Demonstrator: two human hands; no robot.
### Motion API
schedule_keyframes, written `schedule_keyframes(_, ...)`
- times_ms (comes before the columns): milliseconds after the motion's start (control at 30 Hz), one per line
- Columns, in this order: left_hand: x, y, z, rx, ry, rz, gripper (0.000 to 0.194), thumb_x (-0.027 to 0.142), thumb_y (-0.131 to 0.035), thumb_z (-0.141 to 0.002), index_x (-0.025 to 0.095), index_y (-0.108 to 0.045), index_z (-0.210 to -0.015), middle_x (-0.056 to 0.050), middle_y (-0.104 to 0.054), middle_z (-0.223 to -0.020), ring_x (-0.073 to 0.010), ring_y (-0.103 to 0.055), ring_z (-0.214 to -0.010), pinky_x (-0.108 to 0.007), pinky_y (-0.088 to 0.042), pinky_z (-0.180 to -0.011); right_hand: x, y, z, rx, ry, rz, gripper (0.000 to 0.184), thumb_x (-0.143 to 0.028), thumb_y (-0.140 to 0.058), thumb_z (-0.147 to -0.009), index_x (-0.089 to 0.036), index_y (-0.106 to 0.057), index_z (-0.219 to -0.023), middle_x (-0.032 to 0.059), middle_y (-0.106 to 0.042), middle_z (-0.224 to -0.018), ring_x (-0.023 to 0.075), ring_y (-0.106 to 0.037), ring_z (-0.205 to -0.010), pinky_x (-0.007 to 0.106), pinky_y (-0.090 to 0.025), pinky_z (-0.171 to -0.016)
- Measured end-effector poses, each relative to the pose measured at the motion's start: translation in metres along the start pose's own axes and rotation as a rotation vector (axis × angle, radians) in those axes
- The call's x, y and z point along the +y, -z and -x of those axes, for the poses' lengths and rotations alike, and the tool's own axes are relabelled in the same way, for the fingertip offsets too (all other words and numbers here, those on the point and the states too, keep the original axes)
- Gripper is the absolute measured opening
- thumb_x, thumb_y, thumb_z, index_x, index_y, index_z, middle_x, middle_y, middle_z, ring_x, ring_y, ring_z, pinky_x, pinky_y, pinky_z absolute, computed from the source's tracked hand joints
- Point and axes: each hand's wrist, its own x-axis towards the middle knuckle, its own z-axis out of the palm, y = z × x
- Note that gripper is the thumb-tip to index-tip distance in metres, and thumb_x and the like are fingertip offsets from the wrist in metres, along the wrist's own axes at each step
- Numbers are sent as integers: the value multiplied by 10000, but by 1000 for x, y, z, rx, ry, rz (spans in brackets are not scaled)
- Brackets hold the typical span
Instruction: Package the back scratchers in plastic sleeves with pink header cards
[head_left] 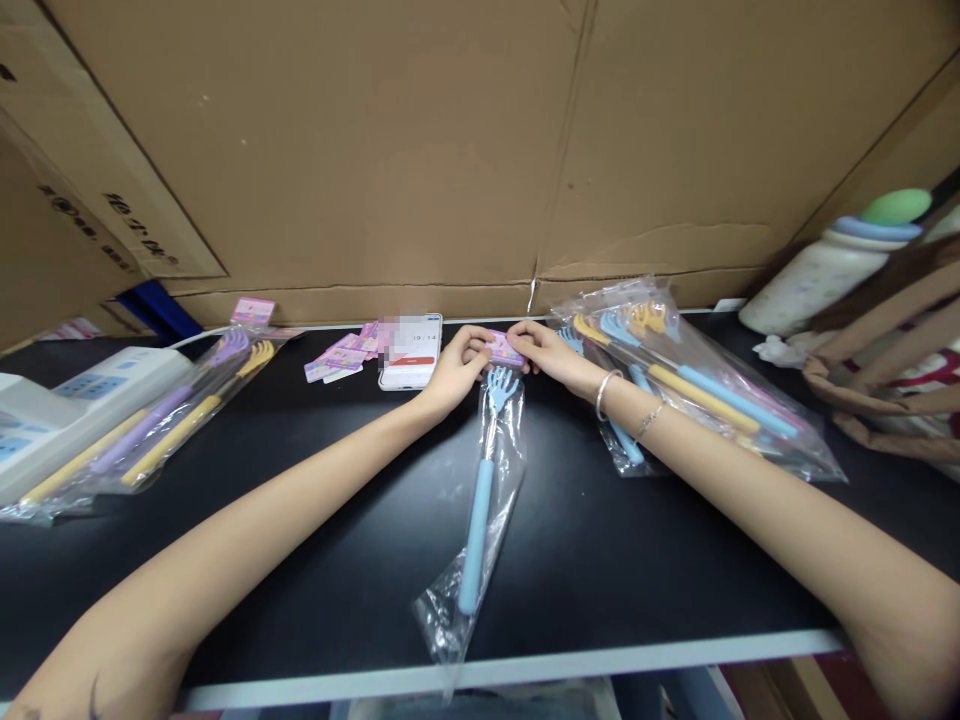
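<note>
A blue back scratcher [475,540] lies in a clear plastic bag [510,440] in the middle of the dark table, its claw end pointing away from me. At the bag's far end is a small pink and purple card [505,349]. My left hand [456,368] pinches the card's left side, thumb on top. On the other side my right hand [553,357] pinches its right end. Whether the card is folded over the bag's edge is hidden by my fingers. A phone [409,370] lies just beyond my left hand, with loose pink cards [349,352] beside it.
Several bagged back scratchers in blue and yellow [705,395] lie at the right. Bagged purple and yellow ones [176,420] rest at the left by a white power strip [112,385]. A bottle [825,270] leans at the right. Cardboard [375,150] walls the back.
</note>
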Motion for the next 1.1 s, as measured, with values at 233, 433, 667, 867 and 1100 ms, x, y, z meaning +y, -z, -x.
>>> schedule_keyframes(233, 0, 2, 0, 92, 13, 30, 103, 123, -483, -805, 190, -474, -882, 32, -483, -725, -89, -536, -659, -181, -407, -556, -2, 3, 2, -31, -19, -13, 261, -330, -465, -898, -166, -458, -695, -19, -519, -589, 61, -471, -509, 183, -350, -473)
schedule_keyframes(433, 2, 2, 0, 94, 12, 48, 102, 118, -477, -814, 193, -472, -882, 34, -477, -709, -86, -520, -644, -180, -397, -550, -4, 2, 4, -214, 69, 61, 348, -489, -547, -811, -156, -522, -711, -21, -519, -607, 92, -462, -557, 240, -365, -547)
schedule_keyframes(667, 1, 2, 0, 59, 0, 57, 95, 130, -501, -818, 182, -501, -898, 28, -509, -732, -84, -506, -633, -197, -411, -587, -8, 5, 10, -305, 88, 62, 327, -464, -542, -820, -144, -607, -833, 3, -571, -733, 111, -488, -661, 287, -401, -695)
schedule_keyframes(867, 0, 1, 0, 49, -7, 73, 98, 124, -521, -816, 179, -507, -896, 30, -524, -723, -69, -474, -577, -197, -403, -576, -12, 2, 16, -351, 39, -32, 290, -382, -613, -784, -132, -612, -931, 16, -599, -792, 103, -499, -659, 276, -427, -672)
schedule_keyframes(1100, 1, 1, 0, 52, 35, 78, 112, 110, -526, -822, 180, -496, -905, 49, -529, -687, -37, -475, -508, -164, -409, -540, -4, 1, 12, -327, 28, -87, 326, -348, -610, -790, -120, -597, -1023, 41, -617, -853, 110, -529, -687, 276, -468, -662)
